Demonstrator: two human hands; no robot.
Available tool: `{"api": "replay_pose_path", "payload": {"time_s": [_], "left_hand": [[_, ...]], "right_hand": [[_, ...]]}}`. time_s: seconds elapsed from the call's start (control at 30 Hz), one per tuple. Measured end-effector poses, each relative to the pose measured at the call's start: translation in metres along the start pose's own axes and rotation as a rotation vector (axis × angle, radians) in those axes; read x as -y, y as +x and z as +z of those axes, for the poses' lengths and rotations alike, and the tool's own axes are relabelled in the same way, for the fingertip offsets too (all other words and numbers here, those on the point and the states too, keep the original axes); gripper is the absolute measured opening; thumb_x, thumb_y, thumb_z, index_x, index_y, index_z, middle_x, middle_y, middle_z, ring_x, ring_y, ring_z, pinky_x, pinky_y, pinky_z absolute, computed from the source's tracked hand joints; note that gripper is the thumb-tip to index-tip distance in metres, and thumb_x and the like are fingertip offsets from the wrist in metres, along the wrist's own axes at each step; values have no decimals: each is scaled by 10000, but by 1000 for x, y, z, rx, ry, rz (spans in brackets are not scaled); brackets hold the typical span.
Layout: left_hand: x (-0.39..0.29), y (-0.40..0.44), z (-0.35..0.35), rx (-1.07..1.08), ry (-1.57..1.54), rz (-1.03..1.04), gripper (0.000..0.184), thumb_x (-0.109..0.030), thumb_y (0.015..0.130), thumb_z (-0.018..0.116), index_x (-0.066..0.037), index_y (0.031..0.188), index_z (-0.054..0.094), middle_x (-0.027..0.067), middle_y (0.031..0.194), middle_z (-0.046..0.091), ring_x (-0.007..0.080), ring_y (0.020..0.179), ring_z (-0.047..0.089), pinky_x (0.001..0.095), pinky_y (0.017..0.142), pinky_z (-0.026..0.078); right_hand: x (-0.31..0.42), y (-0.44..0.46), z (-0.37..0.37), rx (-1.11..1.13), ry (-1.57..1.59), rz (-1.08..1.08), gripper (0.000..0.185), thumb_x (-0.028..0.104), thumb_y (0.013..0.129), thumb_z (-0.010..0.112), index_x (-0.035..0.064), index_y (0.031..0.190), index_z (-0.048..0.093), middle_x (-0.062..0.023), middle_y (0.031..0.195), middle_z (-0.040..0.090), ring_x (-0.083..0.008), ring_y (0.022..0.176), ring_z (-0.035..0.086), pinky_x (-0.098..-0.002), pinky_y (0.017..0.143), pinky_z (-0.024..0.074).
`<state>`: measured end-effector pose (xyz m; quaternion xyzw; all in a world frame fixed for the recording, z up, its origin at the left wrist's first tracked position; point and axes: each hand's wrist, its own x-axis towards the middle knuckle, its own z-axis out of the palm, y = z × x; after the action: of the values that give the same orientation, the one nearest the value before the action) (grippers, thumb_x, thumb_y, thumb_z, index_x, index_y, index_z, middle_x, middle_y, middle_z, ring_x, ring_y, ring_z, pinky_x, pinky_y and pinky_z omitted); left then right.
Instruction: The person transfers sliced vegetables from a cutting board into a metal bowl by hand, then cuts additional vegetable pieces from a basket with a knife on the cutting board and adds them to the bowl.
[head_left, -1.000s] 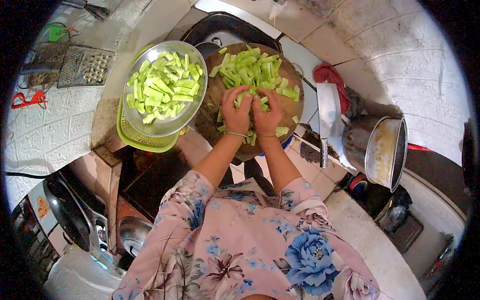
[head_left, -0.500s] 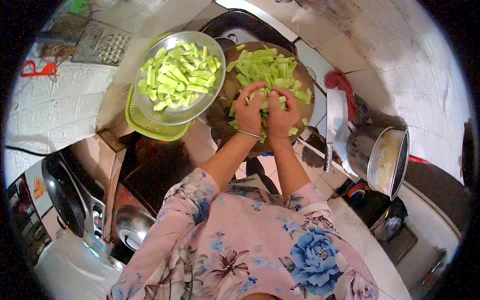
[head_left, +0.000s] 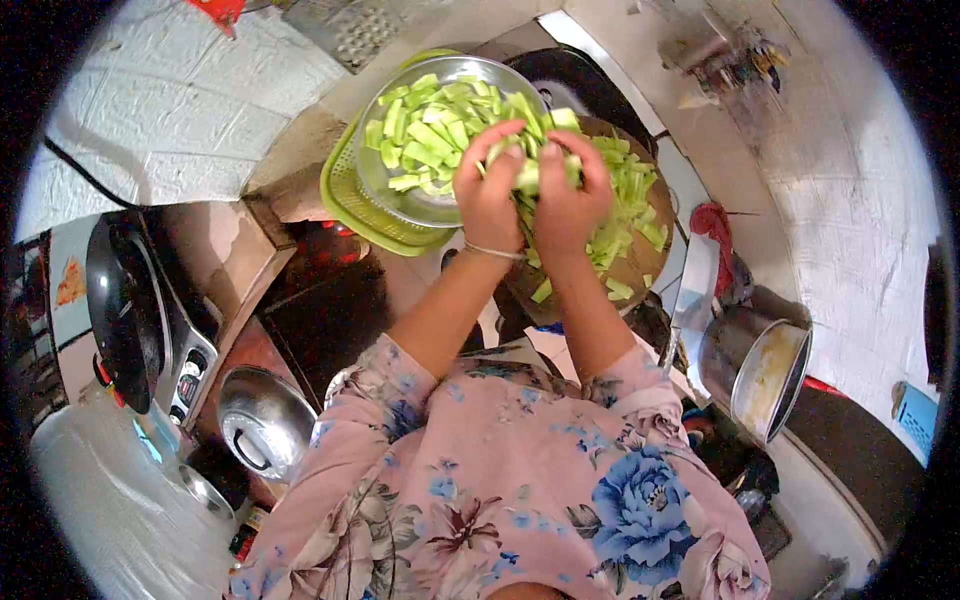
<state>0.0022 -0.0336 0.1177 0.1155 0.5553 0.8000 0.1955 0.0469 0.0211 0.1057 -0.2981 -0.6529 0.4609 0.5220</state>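
Left hand (head_left: pixel 490 195) and right hand (head_left: pixel 575 200) share one bunch of green pieces (head_left: pixel 528 178)

Largest first: we log one floral shirt (head_left: pixel 540 440), worn by the person at work, filling the lower middle of our view. Next, one round wooden board (head_left: pixel 628 268), partly behind the right hand; cut pieces lie loose across it. One light-green basket (head_left: pixel 345 190) to its left, and on that, one metal bowl (head_left: pixel 385 190), holding more of the same. One black pan (head_left: pixel 125 310) far left. One domed metal lid (head_left: pixel 265 420) lower left, its handle showing. One pot (head_left: pixel 765 365) on the right, tipped so that we see into its mouth.

Two hands, both curled inward, grip the single bunch between them, fingers wrapped about it. In our view they overlap the bowl's right side, between bowl and board; we cannot tell whether they touch the rim. One red cloth (head_left: pixel 713 235), beyond the board to the right. One bracelet (head_left: pixel 494 251) on the left wrist. Smallest, the pieces: three groups (bowl, hands, board), overlapping too much for us to count singly.
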Motion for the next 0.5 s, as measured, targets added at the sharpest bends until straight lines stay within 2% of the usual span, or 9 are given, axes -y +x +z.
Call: {"api": "replay_pose_path", "payload": {"time_s": [0.17, 0.23, 0.27, 0.3, 0.37, 0.4, 0.43, 0.5], "left_hand": [[11, 50, -35, -157, -108, -46, 211, -62, 769, 498, -6, 949, 594, 20, 874, 559, 87, 811, 476, 214, 734, 383], [23, 66, -47, -250, -1, 9, 195, -66, 758, 528, -13, 933, 598, 17, 867, 555, 94, 812, 475, 219, 743, 383], [29, 73, -55, -267, 87, 53, 198, -111, 739, 570, -22, 909, 614, 40, 881, 576, 118, 810, 500, 235, 753, 393], [38, 79, -66, -269, 88, 49, 198, -111, 739, 570, -22, 909, 614, 40, 881, 576, 118, 810, 500, 235, 753, 393], [51, 90, -89, -208, 414, 58, 219, -151, 712, 605, -39, 898, 632, 85, 903, 595, 159, 826, 530, 253, 763, 404], [45, 92, -94, -201, 634, 108, 267, -220, 696, 624, -55, 905, 640, 134, 879, 612, 193, 805, 564, 269, 742, 423], [42, 96, -101, -199, 633, 105, 267, -220, 696, 624, -55, 905, 640, 134, 879, 612, 193, 805, 564, 269, 742, 423], [34, 106, -112, -24, 724, -48, 303, -270, 703, 617, -64, 924, 636, 141, 821, 622, 194, 746, 579, 280, 710, 439]], "right_hand": [[-27, 4, 69, 72, 200, 133, 131, 32, 728, 566, 17, 853, 601, -86, 829, 598, -203, 785, 560, -289, 748, 426], [-54, -1, 85, 167, 193, 168, 154, 47, 723, 570, 26, 870, 606, -113, 860, 605, -220, 807, 568, -303, 764, 429], [-68, -3, 89, 219, 77, 105, 179, 110, 741, 555, 30, 891, 608, -158, 902, 604, -277, 832, 576, -338, 780, 437], [-68, -3, 89, 221, 74, 109, 179, 110, 741, 555, 30, 891, 608, -158, 902, 604, -277, 832, 576, -338, 780, 437], [-60, 2, 85, 448, -380, -8, 238, 176, 760, 520, 43, 934, 612, -207, 934, 589, -345, 870, 563, -374, 794, 440], [-55, 7, 81, 593, -505, 63, 297, 235, 761, 498, 74, 984, 610, -204, 966, 579, -362, 897, 547, -408, 797, 437], [-42, 15, 77, 593, -509, 65, 297, 235, 761, 498, 74, 984, 610, -204, 966, 579, -362, 897, 547, -408, 797, 437], [-20, 29, 69, 872, -625, 255, 321, 234, 762, 520, 88, 1037, 596, -183, 888, 595, -310, 812, 587, -346, 731, 456]]}}
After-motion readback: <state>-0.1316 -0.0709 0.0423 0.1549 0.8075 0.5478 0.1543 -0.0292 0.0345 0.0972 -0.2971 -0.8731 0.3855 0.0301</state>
